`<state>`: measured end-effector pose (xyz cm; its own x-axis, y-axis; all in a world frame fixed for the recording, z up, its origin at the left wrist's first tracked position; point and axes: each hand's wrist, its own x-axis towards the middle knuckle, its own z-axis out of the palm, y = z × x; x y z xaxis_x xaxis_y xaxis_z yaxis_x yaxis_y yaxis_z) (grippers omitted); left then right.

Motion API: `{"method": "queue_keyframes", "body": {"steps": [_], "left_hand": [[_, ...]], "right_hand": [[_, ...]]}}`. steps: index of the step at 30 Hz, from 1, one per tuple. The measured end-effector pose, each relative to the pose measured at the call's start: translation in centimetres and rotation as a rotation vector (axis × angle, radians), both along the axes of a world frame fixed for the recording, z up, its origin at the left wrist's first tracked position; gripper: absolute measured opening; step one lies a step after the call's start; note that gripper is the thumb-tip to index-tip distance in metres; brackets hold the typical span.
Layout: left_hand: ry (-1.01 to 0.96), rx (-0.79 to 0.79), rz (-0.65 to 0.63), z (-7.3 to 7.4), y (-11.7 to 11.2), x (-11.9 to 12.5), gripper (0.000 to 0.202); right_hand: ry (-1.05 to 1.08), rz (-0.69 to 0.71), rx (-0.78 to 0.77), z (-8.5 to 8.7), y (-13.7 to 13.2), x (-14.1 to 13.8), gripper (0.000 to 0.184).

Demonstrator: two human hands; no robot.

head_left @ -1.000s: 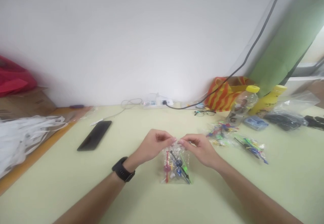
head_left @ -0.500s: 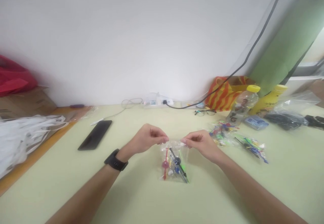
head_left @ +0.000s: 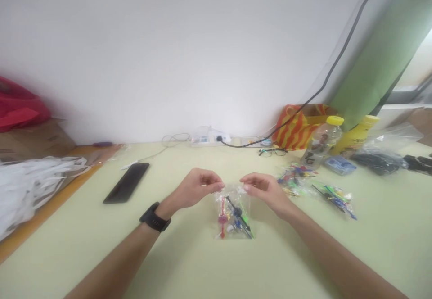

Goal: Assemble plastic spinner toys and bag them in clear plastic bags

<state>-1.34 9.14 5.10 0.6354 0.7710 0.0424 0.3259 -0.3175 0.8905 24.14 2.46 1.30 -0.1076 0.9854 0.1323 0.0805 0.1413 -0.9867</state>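
The clear bag point(head_left: 232, 193) of plastic pieces point(head_left: 238, 212) is at six o'clock in view, its top seemingly spread wider now that the hands have parted, the left hand point(head_left: 197, 188) pinching its eleven-o'clock corner, the right hand point(head_left: 268, 193) at one o'clock, whether gripping I cannot tell.

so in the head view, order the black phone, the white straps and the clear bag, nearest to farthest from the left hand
1. Clear bag: at the left hand's fingertips, to its right.
2. Black phone: out to the hand's left.
3. White straps: beyond the phone, at the far left.
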Motion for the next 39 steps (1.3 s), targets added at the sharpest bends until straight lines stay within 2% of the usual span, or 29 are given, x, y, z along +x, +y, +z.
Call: {"method": "queue_keyframes", "body": {"steps": [6, 10, 19, 28, 34, 39], "left_hand": [[-0.054, 0.017, 0.028, -0.4, 0.1, 0.1, 0.027], [-0.16, -0.042, 0.041, -0.9, -0.1, 0.4, 0.027], [-0.166, -0.12, 0.001, -1.7, 0.2, 0.1, 0.024], [-0.238, -0.049, 0.097, -2.8, 0.3, 0.5, 0.022], [-0.344, -0.117, 0.163, -3.8, 0.5, 0.3, 0.018], [-0.464, -0.218, 0.143, -4.0, 0.3, 0.6, 0.009]], "right_hand": [[0.023, -0.023, -0.033, 0.3, -0.4, -1.0, 0.028], [0.019, -0.046, -0.028, 0.2, -0.4, -1.1, 0.025], [0.039, -0.06, -0.023, -0.1, -0.2, -1.0, 0.022], [0.109, -0.166, -0.07, -0.6, -0.1, -0.7, 0.024], [0.267, -0.089, -0.085, -1.7, 0.3, -0.4, 0.02], [0.389, -0.042, -0.12, -1.9, 0.4, -0.4, 0.018]]}}
